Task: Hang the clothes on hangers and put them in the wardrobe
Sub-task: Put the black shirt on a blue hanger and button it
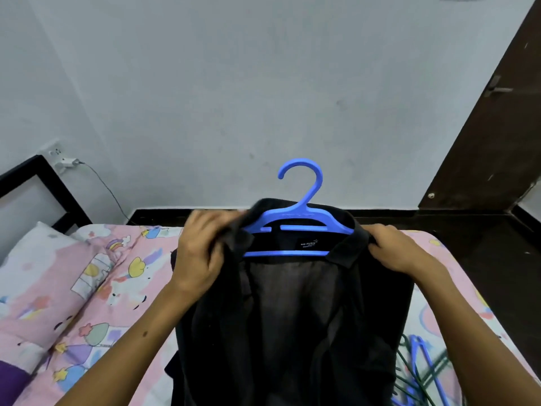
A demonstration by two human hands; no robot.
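Note:
A black collared shirt [292, 312] hangs in front of me over the bed, with a blue plastic hanger [301, 224] inside its neck opening and the hook pointing up. My left hand [202, 250] grips the shirt's left collar and shoulder, bunching the cloth over the hanger's left arm. At the other side my right hand [401, 250] pinches the shirt's right shoulder over the hanger's right end. The hanger's left tip is hidden under cloth.
A bed with a pink cartoon-print sheet [117, 288] lies below, a pillow [41, 259] at the left. Several spare blue and green hangers [421, 370] lie on the bed at lower right. A white wall is ahead; a dark brown door [497, 127] stands at the right.

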